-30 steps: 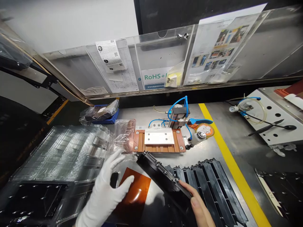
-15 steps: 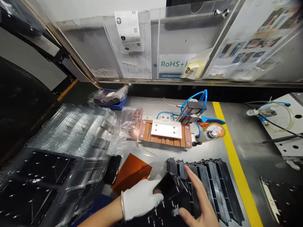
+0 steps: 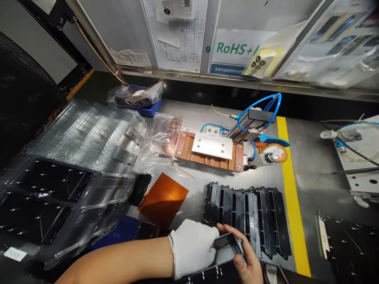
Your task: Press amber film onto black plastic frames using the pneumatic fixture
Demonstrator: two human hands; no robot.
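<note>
Fingers (image 3: 235, 232) of the bare right hand (image 3: 251, 258), head view: grasping the right end of a black part (image 3: 225, 254), thumb on the near side, the others along the far edge. White-gloved left hand (image 3: 194, 248) is on its left side, fingers curled in, tips against the part. Pinching or just pressing with that hand: can't tell.

Part is at the bottom of the view, right of centre, near side of the steel bench (image 3: 194, 197). Looks glossy, dark-rimmed, with a hollow toward the camera and a grey sheen on the inner face. Sits tilted. Lower end runs into other dark stuff at the frame edge; can't tell where it stops. Full outline hidden by the hands.

Just beyond: row of long black strips (image 3: 253, 221), side by side, small clips at the far ends. Left of that, orange sheet (image 3: 164, 197) flat on the bench, black phone (image 3: 140, 189) just beside it. Clear trays (image 3: 84, 136) further left, dark panels (image 3: 49, 177) at their near side. Brown fixture (image 3: 188, 145) behind, metal plate (image 3: 212, 146) on top, blue tubing (image 3: 259, 104) looped above. Yellow stripe (image 3: 291, 193) right of the strips.
</note>
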